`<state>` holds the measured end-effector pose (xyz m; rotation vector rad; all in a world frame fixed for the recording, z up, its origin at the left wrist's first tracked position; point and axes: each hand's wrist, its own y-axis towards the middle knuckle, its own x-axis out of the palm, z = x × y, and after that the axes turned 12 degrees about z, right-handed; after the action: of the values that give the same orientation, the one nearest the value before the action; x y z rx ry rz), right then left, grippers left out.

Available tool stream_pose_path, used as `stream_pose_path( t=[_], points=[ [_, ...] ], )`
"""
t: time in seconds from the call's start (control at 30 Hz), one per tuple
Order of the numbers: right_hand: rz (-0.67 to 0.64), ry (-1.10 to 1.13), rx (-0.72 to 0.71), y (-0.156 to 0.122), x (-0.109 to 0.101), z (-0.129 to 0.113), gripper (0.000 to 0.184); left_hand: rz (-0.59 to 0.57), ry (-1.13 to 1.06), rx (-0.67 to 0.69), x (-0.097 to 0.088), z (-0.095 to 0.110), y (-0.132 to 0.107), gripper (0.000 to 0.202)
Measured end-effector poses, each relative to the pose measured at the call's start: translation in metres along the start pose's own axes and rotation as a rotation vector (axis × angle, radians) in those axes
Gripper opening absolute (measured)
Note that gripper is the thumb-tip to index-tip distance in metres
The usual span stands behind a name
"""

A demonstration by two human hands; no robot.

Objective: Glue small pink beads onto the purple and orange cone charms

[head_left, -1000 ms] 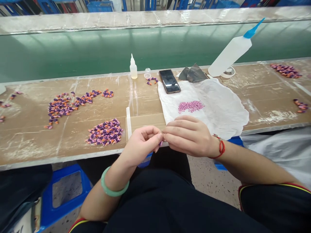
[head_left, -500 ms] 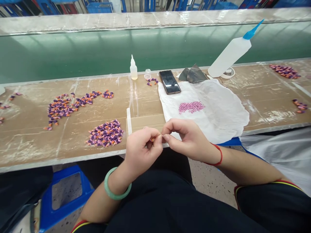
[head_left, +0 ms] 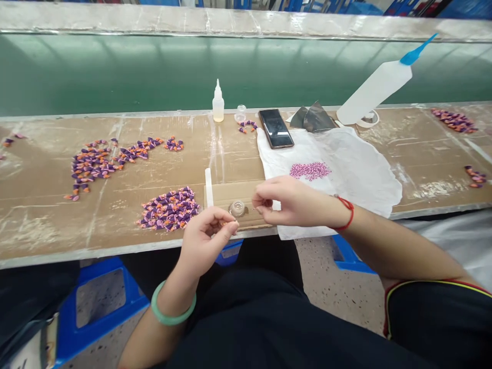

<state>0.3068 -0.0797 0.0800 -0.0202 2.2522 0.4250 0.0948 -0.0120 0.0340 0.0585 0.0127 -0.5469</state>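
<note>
Small orange piece (head_left: 223, 223), mostly hidden, pinched in left hand (head_left: 200, 242) at bench (head_left: 238, 164) front edge.
Right hand (head_left: 298, 202) fingers curled; grip can't be told. Round jar (head_left: 237, 207) set on cardboard (head_left: 223, 196) between hands.

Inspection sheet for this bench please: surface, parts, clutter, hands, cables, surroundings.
Surface: brown tabletop, whitish smears.
Job's things: purple-and-orange pieces in several groups; pink bits on white cloth; small round container near the left fingertips.
Clutter: phone partly on the cloth; tape roll; large bottle tilted; small bottle upright.
Hands: left hand pinched on an orange bit; right hand fingers curled, contents unclear.
Cables: nothing seen.
Surroundings: blue stool below; green strip beyond the tabletop.
</note>
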Motion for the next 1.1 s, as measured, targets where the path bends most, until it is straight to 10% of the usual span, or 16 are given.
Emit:
stream_pose_path(
  t=[0.23,0.63,1.1],
  points=[
    [-0.293,-0.385,-0.011,0.033,0.016,0.018,0.014,-0.023,-0.042,-0.188,-0.012,-0.016,-0.005,0.012],
    [-0.405,-0.592,-0.152,0.049,0.025,0.011,0.017,0.006,-0.129,-0.282,-0.016,-0.024,-0.003,0.014],
    [-0.197,0.651,0.419,0.020,0.015,-0.015,0.008,0.139,-0.419,-0.241,-0.004,-0.004,-0.008,0.034]
  ],
)
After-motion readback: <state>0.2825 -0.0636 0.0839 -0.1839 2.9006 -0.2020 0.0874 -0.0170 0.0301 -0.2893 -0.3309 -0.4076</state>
